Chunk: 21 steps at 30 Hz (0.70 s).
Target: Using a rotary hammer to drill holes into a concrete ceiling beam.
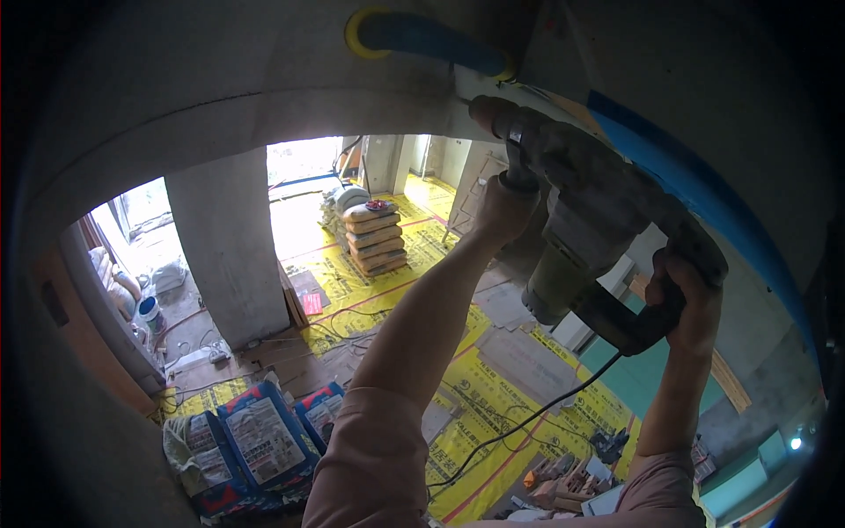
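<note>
Nearest the camera, two forearms in pinkish sleeves rose from the lower edge, both cut off by the frame. The right hand [691,304] was closed around the rear handle of a dusty rotary hammer drill [585,233], the fingers wrapped over the grip so that any trigger was hidden. The left hand [503,209] was clenched on the side handle near the front of the tool; only the back of that hand showed. The drill was held overhead, tilted up toward the upper left, with its nose against the grey concrete ceiling [220,79]. The bit itself was too short and blurred to make out where it met the concrete. A black power cord [528,414] hung from the handle and trailed down toward the floor, its far end lost among clutter.

Just beyond the tool, a blue conduit pipe [431,40] with a yellow collar ran along the ceiling, partly hidden behind the drill.

Far below, the yellow floor sheeting [480,387] was littered with loose boards. Blue-and-white sacks [264,436] lay at the lower left, beside a concrete pillar [229,246]. Farther off stood a stack of tan bags [374,238], with the bright doorway behind it washed out.
</note>
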{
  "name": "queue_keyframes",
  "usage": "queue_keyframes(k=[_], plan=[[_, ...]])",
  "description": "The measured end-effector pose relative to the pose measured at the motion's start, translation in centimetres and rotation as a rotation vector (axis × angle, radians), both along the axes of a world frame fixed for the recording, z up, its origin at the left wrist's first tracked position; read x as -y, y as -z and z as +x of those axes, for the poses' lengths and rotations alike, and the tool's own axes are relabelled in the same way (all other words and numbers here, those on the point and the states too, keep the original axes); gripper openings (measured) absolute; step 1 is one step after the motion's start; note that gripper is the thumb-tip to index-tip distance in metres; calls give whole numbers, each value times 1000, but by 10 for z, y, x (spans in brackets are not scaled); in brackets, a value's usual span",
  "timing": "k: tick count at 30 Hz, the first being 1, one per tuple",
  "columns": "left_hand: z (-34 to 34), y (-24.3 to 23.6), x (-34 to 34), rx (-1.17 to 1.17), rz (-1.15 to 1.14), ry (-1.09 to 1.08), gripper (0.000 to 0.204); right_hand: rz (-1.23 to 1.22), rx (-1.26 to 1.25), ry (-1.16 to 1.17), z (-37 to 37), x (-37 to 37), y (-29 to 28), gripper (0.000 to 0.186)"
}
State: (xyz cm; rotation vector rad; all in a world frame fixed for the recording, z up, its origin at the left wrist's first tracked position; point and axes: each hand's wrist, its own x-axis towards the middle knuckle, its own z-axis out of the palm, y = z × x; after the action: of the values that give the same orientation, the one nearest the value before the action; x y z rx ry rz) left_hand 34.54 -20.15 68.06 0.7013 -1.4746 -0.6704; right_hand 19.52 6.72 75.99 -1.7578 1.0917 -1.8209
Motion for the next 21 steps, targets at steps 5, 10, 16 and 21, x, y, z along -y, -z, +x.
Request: queue_keyframes(k=[5, 10, 16, 21], plan=[[0, -3, -4, -9, 65, 56, 39, 13, 9, -29, -8, 2, 2, 12], [1, 3, 5, 20, -41, -34, 28, -14, 7, -7, -6, 5, 4, 11], [-8, 7, 13, -41, -89, 30, 23, -11, 6, 0, -4, 2, -2, 9], [-7, 1, 9, -42, -71, -23, 21, 3, 18, 23, -3, 5, -3, 9]])
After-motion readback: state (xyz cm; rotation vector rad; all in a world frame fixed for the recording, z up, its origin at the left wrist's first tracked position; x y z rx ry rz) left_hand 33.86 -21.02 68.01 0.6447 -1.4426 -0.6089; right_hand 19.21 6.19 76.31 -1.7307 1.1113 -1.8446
